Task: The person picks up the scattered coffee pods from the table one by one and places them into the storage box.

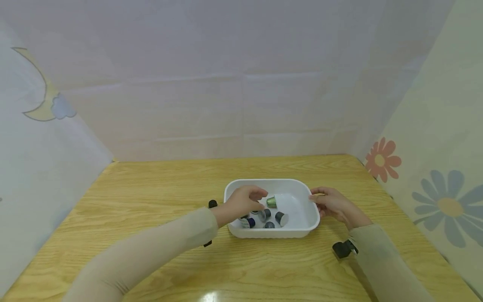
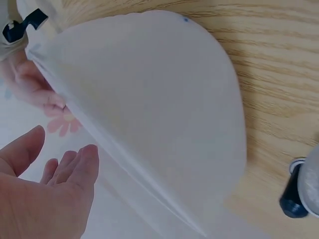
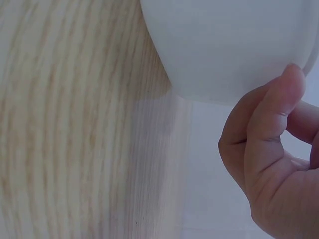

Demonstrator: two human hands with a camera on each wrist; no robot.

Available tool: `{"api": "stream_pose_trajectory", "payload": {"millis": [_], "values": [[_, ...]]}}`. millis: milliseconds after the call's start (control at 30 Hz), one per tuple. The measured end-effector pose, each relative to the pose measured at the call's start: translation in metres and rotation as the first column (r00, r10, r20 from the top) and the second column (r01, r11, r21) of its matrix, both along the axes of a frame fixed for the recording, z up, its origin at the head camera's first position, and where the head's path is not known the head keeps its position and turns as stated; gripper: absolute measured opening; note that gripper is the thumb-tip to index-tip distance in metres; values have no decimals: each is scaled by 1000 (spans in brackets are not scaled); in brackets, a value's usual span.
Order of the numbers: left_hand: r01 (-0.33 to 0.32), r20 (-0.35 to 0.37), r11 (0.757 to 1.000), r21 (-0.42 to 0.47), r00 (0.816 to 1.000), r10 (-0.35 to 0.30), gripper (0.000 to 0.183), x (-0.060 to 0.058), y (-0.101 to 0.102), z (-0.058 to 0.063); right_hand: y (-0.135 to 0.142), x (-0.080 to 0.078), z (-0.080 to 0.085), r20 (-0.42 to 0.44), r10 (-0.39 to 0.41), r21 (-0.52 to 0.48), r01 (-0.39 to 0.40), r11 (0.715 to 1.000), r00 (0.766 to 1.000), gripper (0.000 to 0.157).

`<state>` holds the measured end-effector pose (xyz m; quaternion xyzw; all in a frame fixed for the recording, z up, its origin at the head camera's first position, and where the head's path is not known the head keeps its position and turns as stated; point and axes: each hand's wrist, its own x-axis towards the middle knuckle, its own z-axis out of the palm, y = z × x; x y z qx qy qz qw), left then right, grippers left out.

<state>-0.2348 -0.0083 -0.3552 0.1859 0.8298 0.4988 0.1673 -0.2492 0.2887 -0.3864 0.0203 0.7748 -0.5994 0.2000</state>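
Right hand [image 1: 333,203] clamped on tray rim; left hand [image 1: 243,201] above it, fingers apart

Right grip: thumb and curled fingers pinch the right rim of the white tray [image 1: 269,233]; the right wrist view shows fingertips against its side wall. Left grip: thumb spread from the fingers, nothing between them; hand over the left part of the tray.

Contents: small capsules, loose, mostly bunched left of centre inside the tray. Green capsule [image 1: 271,202] farthest right of the left fingertips, toward the far side. Grey capsule [image 1: 265,215] with silvery lid just nearer, close to the left hand. Black capsule [image 1: 280,218] to its right, pale lid facing right. Blue capsule [image 1: 249,222] at near left; dark capsule [image 1: 269,225] by the near wall. Others lie partly hidden under the left hand; count uncertain.

Tray rests on a wood-grain table [image 1: 151,188]. Black device [image 1: 342,249] at the right wrist, near side. Pale sheeting [image 1: 241,117] beyond the far edge; red flower [image 1: 384,160] and blue flower [image 1: 450,206] printed at right, yellow moon [image 1: 43,100] at left. Left wrist view, right edge: dark object [image 2: 293,196], cut off, identity unclear.
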Motion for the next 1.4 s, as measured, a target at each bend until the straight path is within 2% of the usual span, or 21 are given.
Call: {"api": "stream_pose_trajectory", "payload": {"millis": [167,400,633,733,967,1200,1400], "values": [[-45,3,998,55,999,45,36,0,-19,3,1,-1,0,-7,-2,9,2,1000,1000,45],[-172,23,974,147,985,171,38,-3,-41,6,3,-2,-1,-4,-8,17,8,1000,1000,44],[-228,-9,963,142,973,231,38,-2,-57,5,5,-2,-2,-6,-8,18,9,1000,1000,44],[-240,-8,959,149,970,244,39,-1,-64,1,5,-2,-2,-7,-9,19,9,1000,1000,44],[-283,-70,951,126,954,293,41,2,-78,-10,5,-1,-1,-7,-11,15,11,1000,1000,43],[-314,-57,944,104,946,321,45,3,-85,-18,6,-1,0,3,-10,8,10,1000,1000,44],[-327,-55,944,54,943,329,48,-2,-89,-26,6,0,0,6,-13,2,13,1000,1000,45]]}}
